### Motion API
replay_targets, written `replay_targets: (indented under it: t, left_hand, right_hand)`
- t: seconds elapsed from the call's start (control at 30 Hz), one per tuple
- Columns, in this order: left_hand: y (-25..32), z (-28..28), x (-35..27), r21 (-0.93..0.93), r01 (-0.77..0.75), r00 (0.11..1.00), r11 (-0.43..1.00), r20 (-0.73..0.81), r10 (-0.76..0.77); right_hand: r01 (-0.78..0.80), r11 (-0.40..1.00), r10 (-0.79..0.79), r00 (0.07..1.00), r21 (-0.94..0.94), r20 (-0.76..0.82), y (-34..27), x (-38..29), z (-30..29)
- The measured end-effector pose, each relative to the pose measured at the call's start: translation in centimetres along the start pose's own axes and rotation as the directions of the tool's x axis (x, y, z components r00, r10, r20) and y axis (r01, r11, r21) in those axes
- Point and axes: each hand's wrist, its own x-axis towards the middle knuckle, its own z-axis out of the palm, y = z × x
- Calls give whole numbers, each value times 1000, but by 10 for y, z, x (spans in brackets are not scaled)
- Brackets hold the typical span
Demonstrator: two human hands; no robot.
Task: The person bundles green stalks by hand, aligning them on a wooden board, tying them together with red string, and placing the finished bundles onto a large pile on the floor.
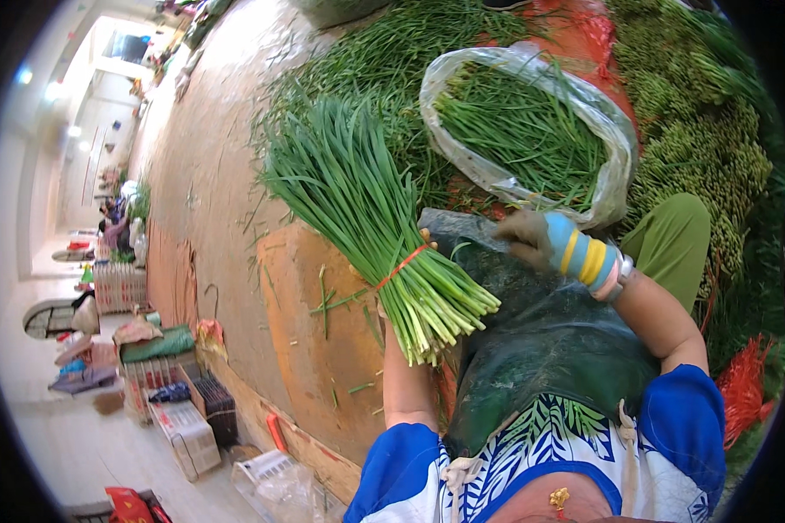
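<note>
A thick bunch of green garlic chives [360,189], bound by a red band [401,267], lies across my left hand [427,239]. That hand grips it from beneath; fingertips show at its edge and the rest is hidden. The pale cut ends point towards me and the leaves away. My right hand [530,243], in a dirty glove with a blue and yellow striped cuff, is slightly blurred above the dark apron [549,333] on my lap. Its fingers are apart, with nothing visible in them. Just beyond it sits a clear plastic bag [474,160] of loose chives [523,134].
Loose leaves [392,59] are heaped beyond the bunch. Many chive bundles [713,150] are stacked at right, near red plastic strands [746,392]. An orange-brown board [314,314] with scraps lies left of my lap. Crates [186,431] stand along the left side.
</note>
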Motion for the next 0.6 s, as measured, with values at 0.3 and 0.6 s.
replay_targets:
  t: [0.3, 0.6]
  left_hand:
    - [-35, 33, 43, -25, 25, 991, 999, -128, -29]
    - [-57, 59, 89, -66, 137, 990, 988, 18, -137]
  right_hand:
    - [145, 886, -204, 975, 441, 89, -33, -30, -18]
    - [152, 938, -51, 950, 312, -309, -9, -81, -36]
